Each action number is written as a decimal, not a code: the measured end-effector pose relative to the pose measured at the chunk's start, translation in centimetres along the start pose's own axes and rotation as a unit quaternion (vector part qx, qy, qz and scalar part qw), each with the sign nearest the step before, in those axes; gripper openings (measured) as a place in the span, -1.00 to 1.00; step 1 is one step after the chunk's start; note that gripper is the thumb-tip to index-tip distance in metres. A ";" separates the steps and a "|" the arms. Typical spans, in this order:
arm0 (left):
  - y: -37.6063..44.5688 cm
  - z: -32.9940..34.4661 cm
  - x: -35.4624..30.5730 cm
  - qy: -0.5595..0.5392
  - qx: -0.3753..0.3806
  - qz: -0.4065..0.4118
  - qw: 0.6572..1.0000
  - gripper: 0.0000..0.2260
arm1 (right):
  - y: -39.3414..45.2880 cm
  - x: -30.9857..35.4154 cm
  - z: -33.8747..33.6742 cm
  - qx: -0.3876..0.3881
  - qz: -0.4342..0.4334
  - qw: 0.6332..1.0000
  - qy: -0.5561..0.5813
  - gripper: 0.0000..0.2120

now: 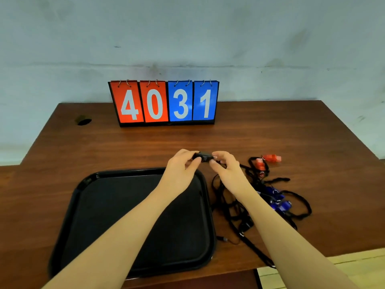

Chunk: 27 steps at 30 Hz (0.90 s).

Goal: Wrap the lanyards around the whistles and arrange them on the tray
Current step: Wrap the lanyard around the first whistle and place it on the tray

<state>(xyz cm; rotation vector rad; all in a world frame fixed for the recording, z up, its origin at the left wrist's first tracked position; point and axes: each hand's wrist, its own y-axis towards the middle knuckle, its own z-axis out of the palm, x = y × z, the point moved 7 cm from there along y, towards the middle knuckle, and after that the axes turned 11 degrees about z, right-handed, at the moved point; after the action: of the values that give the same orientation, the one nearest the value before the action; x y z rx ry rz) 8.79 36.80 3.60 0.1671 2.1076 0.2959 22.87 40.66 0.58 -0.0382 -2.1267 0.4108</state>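
Two bare forearms are showing, entering from the lower edge of the view and narrowing toward the wrists. No sleeve is covering either arm as far as the picture reaches; the arms are running bare from the picture's lower edge to the fingertips. The left hand (180, 166) is showing its back and knuckles, with slim fingers and short nails. The right hand (226, 165) is likewise showing its back, its fingers slender and its nails short. The wrists are looking slim and smooth, with the forearms broadening steadily toward the elbows.
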 end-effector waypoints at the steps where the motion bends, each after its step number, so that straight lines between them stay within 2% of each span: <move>1: -0.1 -0.2 0.4 -0.010 -0.004 -0.009 1.000 -0.81 | 0.1 0.3 0.3 0.006 -0.020 1.000 -0.023 -0.91; 4: -0.7 -0.5 1.9 -0.023 -0.040 -0.027 0.999 -0.80 | 0.3 0.8 1.2 -0.010 -0.103 0.994 -0.043 -0.76; 6: -1.1 -0.7 2.5 -0.051 -0.080 -0.037 0.995 -0.79 | 0.3 0.8 1.8 0.006 -0.146 0.989 0.006 -0.75; 9: -1.8 -0.8 2.9 -0.076 -0.113 -0.033 0.990 -0.85 | 0.4 0.3 2.1 0.030 -0.165 0.984 0.067 -0.76; 11: -2.1 -0.6 3.4 -0.058 -0.108 -0.029 0.992 -0.89 | 0.8 -0.1 2.4 0.021 -0.174 0.983 0.055 -0.78; 15: -2.6 -1.2 5.0 0.018 -0.064 -0.031 0.997 -0.94 | 0.8 0.2 2.7 -0.041 -0.247 0.968 -0.003 -0.85; 20: -3.8 -3.3 4.8 0.049 -0.068 0.007 0.996 -0.90 | 0.3 0.4 2.3 -0.045 -0.288 0.956 0.003 -0.80; 23: -4.6 -3.7 4.9 0.032 -0.075 0.020 0.996 -0.87 | -0.4 0.4 3.6 -0.066 -0.330 0.940 -0.054 -0.78; 27: -5.7 -4.0 4.6 0.040 -0.088 0.045 0.994 -0.87 | -1.0 0.3 3.9 -0.081 -0.333 0.937 -0.067 -0.82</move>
<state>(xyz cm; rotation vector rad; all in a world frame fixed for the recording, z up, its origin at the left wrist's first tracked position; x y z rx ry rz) 2.98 31.85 0.28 0.1487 2.1442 0.5474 19.65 38.68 -0.84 0.6161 -2.1470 -0.1689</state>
